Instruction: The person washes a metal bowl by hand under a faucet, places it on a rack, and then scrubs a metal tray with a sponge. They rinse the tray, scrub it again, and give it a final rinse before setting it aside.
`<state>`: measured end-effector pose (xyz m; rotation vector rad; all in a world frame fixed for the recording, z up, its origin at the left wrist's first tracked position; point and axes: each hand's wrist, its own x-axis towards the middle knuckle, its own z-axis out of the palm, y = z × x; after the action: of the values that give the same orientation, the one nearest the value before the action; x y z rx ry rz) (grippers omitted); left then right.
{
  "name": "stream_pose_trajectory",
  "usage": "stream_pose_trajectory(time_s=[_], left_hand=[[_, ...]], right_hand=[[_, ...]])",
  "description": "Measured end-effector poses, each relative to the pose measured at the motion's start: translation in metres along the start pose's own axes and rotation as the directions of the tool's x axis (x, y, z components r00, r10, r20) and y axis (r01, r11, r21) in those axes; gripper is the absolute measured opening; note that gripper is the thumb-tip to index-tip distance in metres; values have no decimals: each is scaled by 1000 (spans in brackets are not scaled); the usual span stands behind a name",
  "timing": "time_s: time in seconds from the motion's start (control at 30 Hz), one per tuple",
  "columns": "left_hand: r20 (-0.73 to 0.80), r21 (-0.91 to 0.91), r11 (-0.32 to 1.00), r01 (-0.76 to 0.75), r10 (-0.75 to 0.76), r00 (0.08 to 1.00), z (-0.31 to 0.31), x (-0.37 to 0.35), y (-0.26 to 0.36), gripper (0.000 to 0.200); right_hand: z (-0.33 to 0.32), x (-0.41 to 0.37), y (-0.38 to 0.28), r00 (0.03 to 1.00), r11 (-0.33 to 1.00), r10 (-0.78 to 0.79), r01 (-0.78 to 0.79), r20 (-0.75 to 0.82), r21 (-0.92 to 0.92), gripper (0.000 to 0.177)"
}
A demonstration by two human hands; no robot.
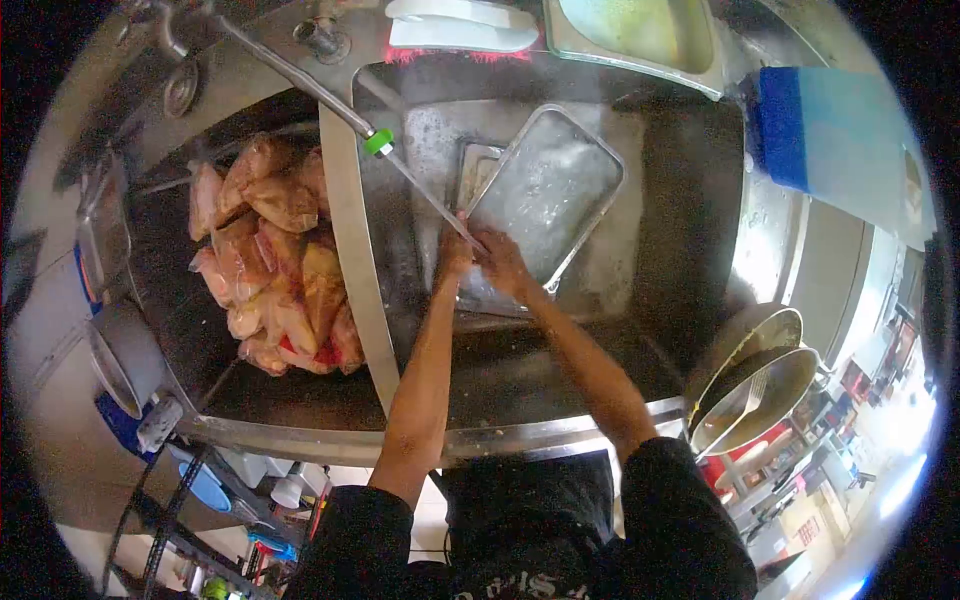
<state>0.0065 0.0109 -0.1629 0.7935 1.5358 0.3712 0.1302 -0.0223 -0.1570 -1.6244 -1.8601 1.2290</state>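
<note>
My left hand (457,252) and my right hand (502,264) meet over the near left edge of a metal tray (548,190) in the right sink basin. The fingers of both are curled close together. A pale line (425,192), either a clear tube or a water stream, runs from the green-banded end of the faucet spout (290,75) to my hands. What lies between my fingers is hidden. The tray sits tilted and holds cloudy water or suds. Under it, a second tray (482,168) shows partly.
Several bagged pieces of what looks like raw poultry (275,260) fill the left basin beyond the divider (352,220). A white brush with pink bristles (460,28) and a greenish container (640,40) sit at the back. Pans (755,385) stand at right, a pot (128,355) at left.
</note>
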Motion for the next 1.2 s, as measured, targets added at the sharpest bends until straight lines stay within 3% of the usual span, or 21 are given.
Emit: stream_pose_trajectory(time_s=[0.03, 0.13, 0.17, 0.2, 0.27, 0.3, 0.37, 0.4, 0.43, 0.47, 0.53, 0.67, 0.73, 0.77, 0.87, 0.93, 1.0, 1.07, 1.13, 1.17, 1.2], left_hand=[[-97, -3, 1000, 22, -22, 995, 0, -1, 1, 56], [-78, 12, 999, 34, -33, 996, 2, -12, 15, 57], [-80, 19, 999, 37, -35, 996, -2, -16, 23, 57], [-23, -60, 997, 58, -59, 998, -6, -21, 31, 55], [42, -128, 989, 79, -74, 996, -7, -20, 28, 54], [25, -182, 976, 123, -120, 992, -5, -17, 25, 52], [16, -231, 960, 158, -158, 987, -2, -10, 11, 51], [31, -212, 973, -93, 102, 994, -7, -7, 4, 48], [50, -195, 922, -334, 350, 936, -10, -6, 2, 46], [49, -190, 923, -335, 350, 935, -12, -11, 7, 46], [28, -300, 954, -32, 42, 999, -9, -18, 10, 42], [171, -293, 954, 58, -7, 985, -20, -14, 13, 39], [161, -289, 946, 149, -105, 981, -22, -17, 8, 40], [166, -287, 946, 154, -109, 980, -21, -16, 1, 40], [128, -282, 955, 88, -53, 990, -15, -1, -10, 41], [-41, 50, 998, 34, -32, 999, -20, 10, -15, 40], [-135, 30, 1000, -8, 12, 991, -11, -10, -14, 40], [-225, 10, 997, -70, 71, 972, -4, -26, -2, 40], [-285, 251, 946, -204, 274, 919, 2, -36, 2, 36], [-280, 251, 947, -201, 269, 921, 8, -38, -13, 36], [-270, 467, 814, -345, 503, 821, 15, -38, -37, 35]], right_hand=[[1, 2, -4, 1000, 1000, 0, 1, -4, 4, 30], [-11, 11, -26, 950, 988, -76, 31, -302, -150, 35], [-7, 10, -30, 975, 976, 195, -204, -111, -80, 38], [-7, 7, -28, 974, 976, 199, -208, -110, -72, 38], [-17, 2, -19, 968, 963, -174, 205, -179, 175, 42], [-23, 1, -14, 996, 988, -91, 93, -28, 121, 46], [-28, 7, -35, 997, 967, -21, 40, -76, 251, 48], [-27, 13, -47, 994, 923, 42, 1, -103, 386, 51], [-11, 11, -36, 984, 951, 127, -85, -125, 297, 55], [-9, 10, -28, 984, 950, 125, -82, -126, 302, 55], [-18, 2, -17, 999, 824, -18, -2, 30, 566, 53], [-7, 11, -28, 982, 932, 187, -179, 3, 317, 49], [-6, -5, -14, 999, 728, -45, 36, -5, 684, 52], [-7, -2, -5, 996, 913, 1, -38, 92, 406, 57], [4, -5, -26, 995, 985, 80, -71, -52, 158, 45], [2, -10, -28, 988, 994, 101, -97, -113, 43, 41], [-26, -36, 9, 986, 900, 93, -24, 138, -435, 38], [-66, -43, 19, 995, 848, 98, -92, -16, -522, 37], [-89, -20, 28, 957, 782, -63, -129, -284, -609, 32], [-95, 0, 22, 907, 761, -23, -257, -421, -596, 32], [-93, 22, 14, 836, 735, 13, -380, -548, -561, 32]])
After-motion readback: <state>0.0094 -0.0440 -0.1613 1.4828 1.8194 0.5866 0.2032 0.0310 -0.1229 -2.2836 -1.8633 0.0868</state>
